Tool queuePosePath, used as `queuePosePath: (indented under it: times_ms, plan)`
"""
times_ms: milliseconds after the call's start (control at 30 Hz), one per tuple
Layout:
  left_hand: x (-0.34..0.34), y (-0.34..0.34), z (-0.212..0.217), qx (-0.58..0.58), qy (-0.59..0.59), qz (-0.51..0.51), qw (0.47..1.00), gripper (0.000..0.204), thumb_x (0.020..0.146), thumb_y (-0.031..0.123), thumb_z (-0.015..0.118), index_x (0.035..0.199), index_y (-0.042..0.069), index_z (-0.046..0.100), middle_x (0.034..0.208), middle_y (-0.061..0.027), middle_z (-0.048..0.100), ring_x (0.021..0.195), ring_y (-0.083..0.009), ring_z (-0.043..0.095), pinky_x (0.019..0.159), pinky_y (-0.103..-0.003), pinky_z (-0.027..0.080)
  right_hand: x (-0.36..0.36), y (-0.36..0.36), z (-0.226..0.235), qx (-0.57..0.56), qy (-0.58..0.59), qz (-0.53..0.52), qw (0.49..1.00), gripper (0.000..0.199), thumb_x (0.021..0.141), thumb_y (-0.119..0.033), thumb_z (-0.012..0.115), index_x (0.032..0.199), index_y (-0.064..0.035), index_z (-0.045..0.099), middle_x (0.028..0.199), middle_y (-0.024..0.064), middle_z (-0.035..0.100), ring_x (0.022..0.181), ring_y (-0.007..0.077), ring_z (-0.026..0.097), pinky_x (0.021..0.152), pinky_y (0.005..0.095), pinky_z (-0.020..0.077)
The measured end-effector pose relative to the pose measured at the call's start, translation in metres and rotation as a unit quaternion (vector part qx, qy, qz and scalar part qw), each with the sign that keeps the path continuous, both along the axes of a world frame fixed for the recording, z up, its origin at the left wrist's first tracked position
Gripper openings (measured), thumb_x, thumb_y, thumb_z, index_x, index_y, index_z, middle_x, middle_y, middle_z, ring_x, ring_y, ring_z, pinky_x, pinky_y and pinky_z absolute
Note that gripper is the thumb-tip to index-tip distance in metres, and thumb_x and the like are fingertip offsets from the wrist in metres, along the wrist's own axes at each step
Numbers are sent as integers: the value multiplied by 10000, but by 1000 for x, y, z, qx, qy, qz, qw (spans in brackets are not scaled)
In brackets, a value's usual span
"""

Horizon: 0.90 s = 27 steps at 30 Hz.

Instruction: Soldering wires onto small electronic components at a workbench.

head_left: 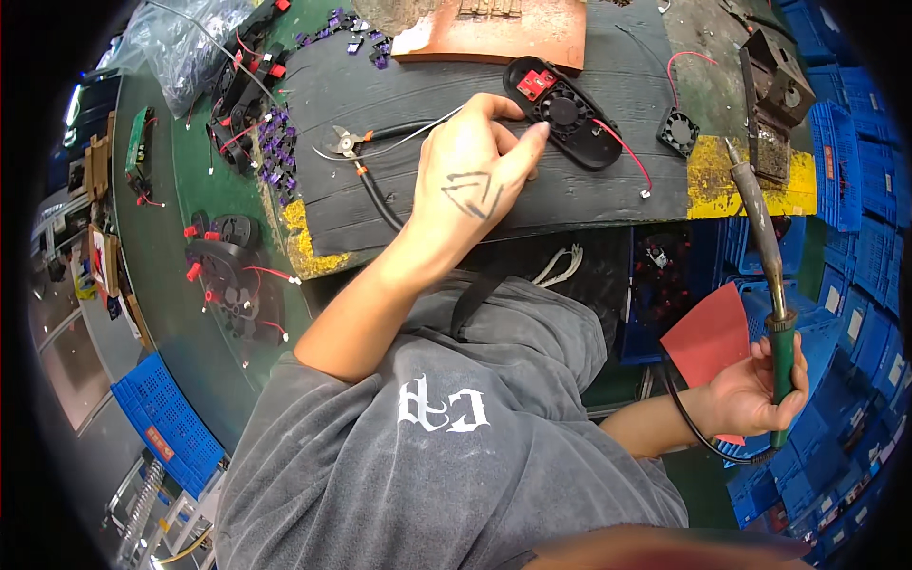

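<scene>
fan casing [600, 144] beside left fingers [532, 141]; soldering iron [779, 323] in right fingers [800, 382]

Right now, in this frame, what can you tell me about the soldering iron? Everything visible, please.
The soldering iron has a long, stained, metallic-looking barrel, a dark ribbed collar and a smooth green handle, probably plastic. The right hand grips the handle, fingers wrapped around it. A black cord leaves its lower end and curves left. The iron slants, its narrow tip pointing toward the top of the picture, over the workbench's yellow band; whether it touches there is unclear.
</scene>
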<state>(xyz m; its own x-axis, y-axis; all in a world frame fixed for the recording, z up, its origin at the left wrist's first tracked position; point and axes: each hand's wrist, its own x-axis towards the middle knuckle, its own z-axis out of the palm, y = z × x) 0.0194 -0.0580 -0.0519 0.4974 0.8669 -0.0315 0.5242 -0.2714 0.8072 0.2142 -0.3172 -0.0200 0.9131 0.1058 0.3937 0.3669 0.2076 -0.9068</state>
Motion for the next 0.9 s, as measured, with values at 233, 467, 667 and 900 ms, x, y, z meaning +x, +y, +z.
queuePosePath:
  times_ms: [233, 467, 667, 900]
  plan:
    - [18, -4, 1, -33, -14, 41, 998, 284, 829, 225, 668, 920, -35, 599, 622, -104, 644, 603, -273, 643, 614, -357, 500, 1, -6, -1, -1, 3, 2, 1000, 370, 917, -342, 394, 907, -48, 618, 979, 215, 643, 618, 286, 629, 497, 314, 513]
    - [29, 1, -1, 13, -23, 44, 999, 253, 835, 233, 647, 832, -19, 628, 586, -144, 627, 593, -315, 644, 601, -377, 505, 1, -5, -1, 8, 16, -16, 1000, 370, 918, -344, 398, 906, -49, 621, 984, 206, 648, 623, 283, 637, 487, 303, 507]
    - [32, 6, -3, 27, 27, -1, 999, 323, 829, 304, 612, 797, -16, 647, 591, -175, 624, 621, -349, 647, 631, -400, 514, 0, -8, -1, 1, 16, -21, 1000, 372, 920, -353, 399, 909, -54, 620, 983, 202, 648, 614, 280, 631, 495, 310, 504]
    - [40, 4, -4, 68, 28, 20, 997, 247, 815, 234, 629, 788, -12, 634, 625, -163, 642, 622, -336, 651, 624, -386, 519, 0, -12, -2, 11, 19, -10, 1000, 370, 921, -353, 397, 906, -57, 618, 978, 202, 645, 608, 280, 625, 497, 316, 503]
